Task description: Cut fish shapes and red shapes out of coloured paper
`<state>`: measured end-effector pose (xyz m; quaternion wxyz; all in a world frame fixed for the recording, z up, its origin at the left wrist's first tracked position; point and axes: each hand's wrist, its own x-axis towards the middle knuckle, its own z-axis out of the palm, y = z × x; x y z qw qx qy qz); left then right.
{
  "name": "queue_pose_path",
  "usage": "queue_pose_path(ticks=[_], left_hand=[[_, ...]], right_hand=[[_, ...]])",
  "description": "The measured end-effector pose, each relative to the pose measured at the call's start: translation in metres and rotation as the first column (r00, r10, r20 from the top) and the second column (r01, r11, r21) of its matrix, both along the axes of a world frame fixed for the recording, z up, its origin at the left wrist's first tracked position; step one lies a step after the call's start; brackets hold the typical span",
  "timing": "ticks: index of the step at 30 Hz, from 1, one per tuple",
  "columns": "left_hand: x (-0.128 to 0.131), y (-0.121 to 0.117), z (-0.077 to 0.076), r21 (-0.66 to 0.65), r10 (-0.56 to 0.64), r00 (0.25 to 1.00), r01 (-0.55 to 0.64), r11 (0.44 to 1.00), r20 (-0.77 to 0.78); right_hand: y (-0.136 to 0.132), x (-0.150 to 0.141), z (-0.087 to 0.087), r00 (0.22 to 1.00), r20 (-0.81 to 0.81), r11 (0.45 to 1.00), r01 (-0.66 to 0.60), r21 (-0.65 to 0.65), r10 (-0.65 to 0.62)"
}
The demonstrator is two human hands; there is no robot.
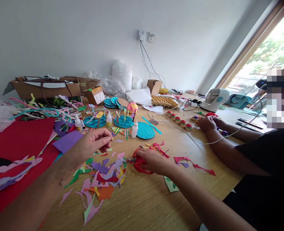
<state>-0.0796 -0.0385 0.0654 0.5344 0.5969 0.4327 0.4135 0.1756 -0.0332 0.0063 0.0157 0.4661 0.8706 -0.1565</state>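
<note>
My left hand (93,141) hovers over the wooden table (156,199), its fingers pinched together at the tips; what they pinch, if anything, is too small to make out. My right hand (151,160) rests on the table and grips red-handled scissors (138,165). Between and below my hands lies a heap of coloured paper scraps (103,179). More red scraps (195,165) lie to the right of the scissors.
A person in black sits at the right, hands (207,123) by a row of small decorated pieces (180,121). Blue discs (145,131), glue bottles (134,129), red sheets (19,141), pipe cleaners (43,110), cardboard boxes (48,86) and a white device (215,99) crowd the table.
</note>
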Motion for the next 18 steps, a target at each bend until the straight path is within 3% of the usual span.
queue_pose_path(ticks=[6,12,18], left_hand=[[-0.010,0.009,-0.004,-0.067,0.098,0.991,-0.092,0.993,0.094],[-0.007,0.013,-0.018,-0.094,0.084,0.992,-0.075,0.993,0.090],[-0.002,0.017,-0.030,0.003,0.001,0.990,0.000,1.000,-0.144]], right_hand=[[0.002,0.001,-0.001,1.000,-0.005,1.000,-0.012,0.014,0.012],[0.002,0.001,-0.005,0.999,-0.040,0.999,0.026,0.030,-0.025],[0.008,0.009,-0.014,0.977,-0.141,0.983,0.173,0.067,-0.163]])
